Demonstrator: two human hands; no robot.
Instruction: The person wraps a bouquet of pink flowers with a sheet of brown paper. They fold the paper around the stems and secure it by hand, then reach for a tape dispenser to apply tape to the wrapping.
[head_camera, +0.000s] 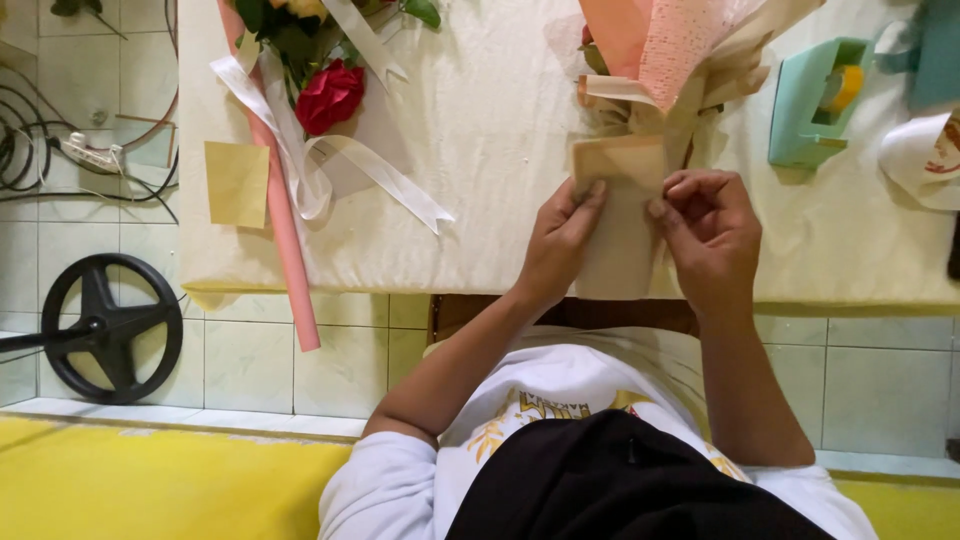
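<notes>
A bouquet wrapped in tan and pink paper lies on the cream-covered table, its stem end toward me. My left hand pinches the left edge of the tan paper wrap around the stems. On the right edge of that same wrap, my right hand has its fingers curled and its thumb pressing the paper. Both hands sit near the table's front edge.
A red rose bouquet with white ribbon and a pink paper roll lie at the left, beside a yellow paper square. A teal tape dispenser stands at the right. A black wheel and cables rest on the tiled floor.
</notes>
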